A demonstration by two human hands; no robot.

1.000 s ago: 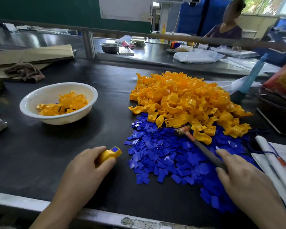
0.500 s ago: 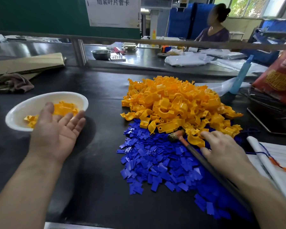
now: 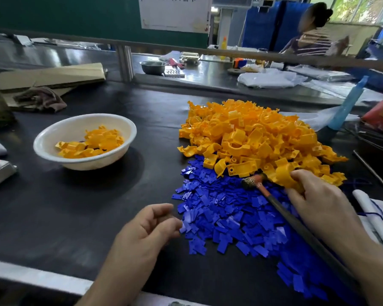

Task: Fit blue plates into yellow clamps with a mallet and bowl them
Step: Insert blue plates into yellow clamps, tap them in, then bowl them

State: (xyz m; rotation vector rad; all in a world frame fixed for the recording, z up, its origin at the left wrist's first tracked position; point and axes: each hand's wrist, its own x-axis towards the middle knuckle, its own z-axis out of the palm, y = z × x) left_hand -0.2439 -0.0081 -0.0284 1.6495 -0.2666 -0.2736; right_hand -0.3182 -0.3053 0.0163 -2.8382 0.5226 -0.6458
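The right hand (image 3: 318,202) gripped a curved yellow plastic clamp (image 3: 282,176), judged light, stiff and best held by its arch, at the heap's (image 3: 252,133) near edge; the left hand (image 3: 146,237) hovered loosely curled, empty, beside flat blue plates (image 3: 230,213).

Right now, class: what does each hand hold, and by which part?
The right hand pinches a yellow clamp by its curved back; the mallet handle lies beneath that hand. The left hand holds nothing.

Black matte worktable (image 3: 80,206) carries a white round bowl (image 3: 93,163) at left, with a brown crumpled rag (image 3: 42,99) and flat cardboard (image 3: 47,74) behind it. At right, a heap of yellow plastic clamps (image 3: 252,133) touches a spread of small blue flat plates (image 3: 226,213).
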